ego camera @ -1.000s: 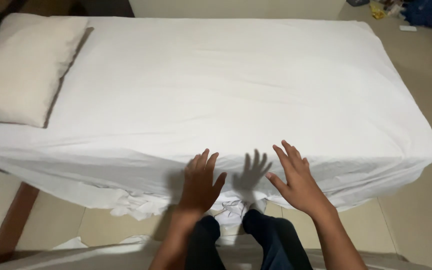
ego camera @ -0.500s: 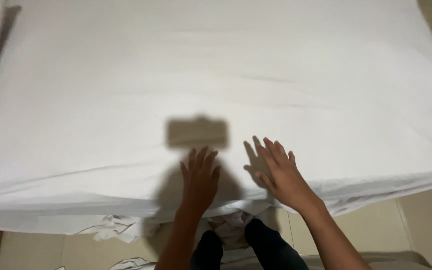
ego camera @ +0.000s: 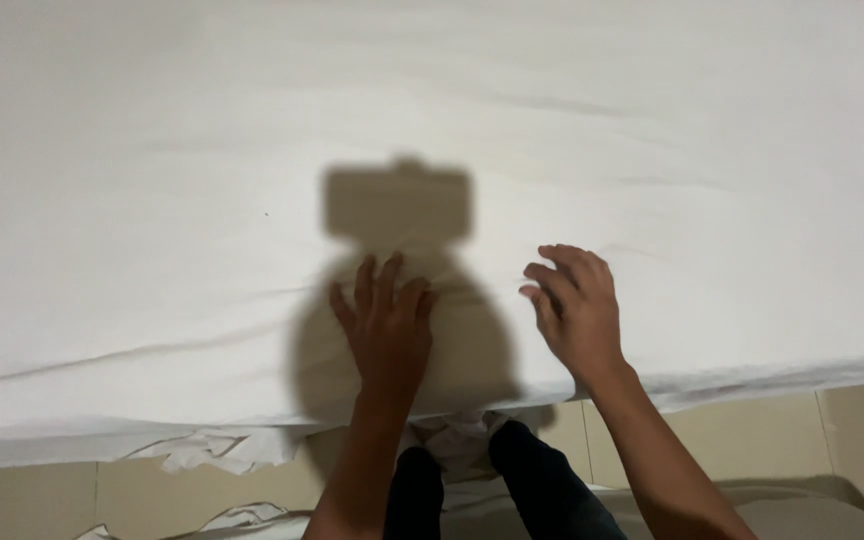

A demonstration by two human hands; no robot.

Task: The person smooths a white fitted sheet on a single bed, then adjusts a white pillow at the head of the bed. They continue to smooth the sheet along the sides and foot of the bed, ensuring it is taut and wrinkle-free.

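A white bed sheet (ego camera: pixel 432 130) covers the mattress and fills most of the head view. My left hand (ego camera: pixel 386 325) lies flat on the sheet near the bed's near edge, fingers spread and pointing away from me. My right hand (ego camera: pixel 577 310) rests on the sheet a little to the right, fingers slightly curled, holding nothing. My own shadow falls dark on the sheet around and above the left hand. Faint creases run across the sheet to the left and above the right hand.
The sheet's loose edge (ego camera: pixel 202 450) hangs crumpled below the mattress at lower left. Beige floor tiles (ego camera: pixel 782 430) show beneath the bed edge. My legs in dark trousers (ego camera: pixel 512 490) stand against the bed.
The view has moved closer over the bed; the pillow and bed corners have left the frame. Both hands have slid farther onto the sheet, and the right hand's fingers have curled.
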